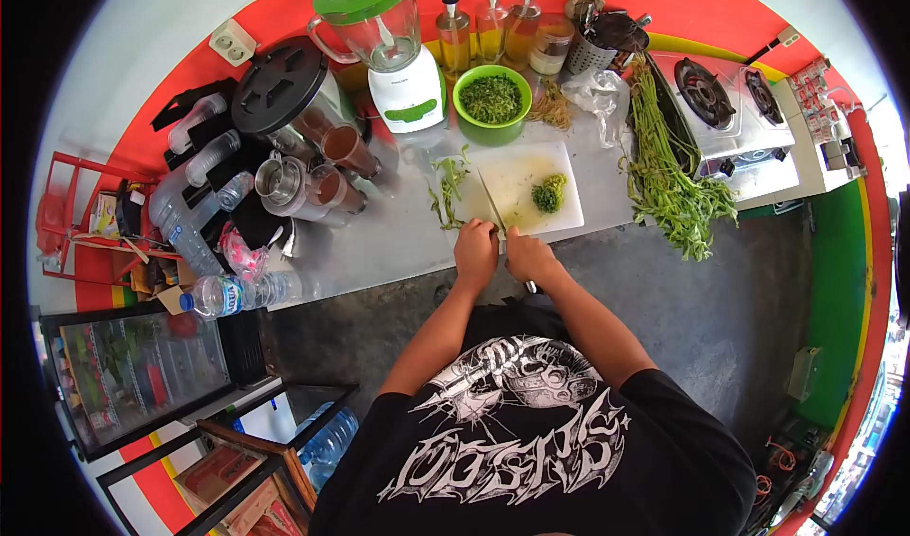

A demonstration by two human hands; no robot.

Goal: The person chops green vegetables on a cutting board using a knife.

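Observation:
My right hand point(531, 255) is wrapped round the handle of a knife point(491, 195), whose blade slants up and left over the white cutting board point(563, 162). Close beside it, my left hand point(477, 252) is closed near the blade's base at the board's front edge; whatever its fingers hold is hidden. A small heap of chopped greens point(549, 194) sits on the right half of the board. Loose leafy stems point(448, 190) lie along its left side. Behind the board stands a green bowl point(492, 132) filled with chopped greens.
A blender point(406, 90) stands behind the board's left, beside several pump bottles point(493, 19). Long leafy stalks point(664, 157) lie at right, next to a gas stove point(725, 100). Brown cups point(351, 149) and a plastic water bottle point(232, 295) occupy the left.

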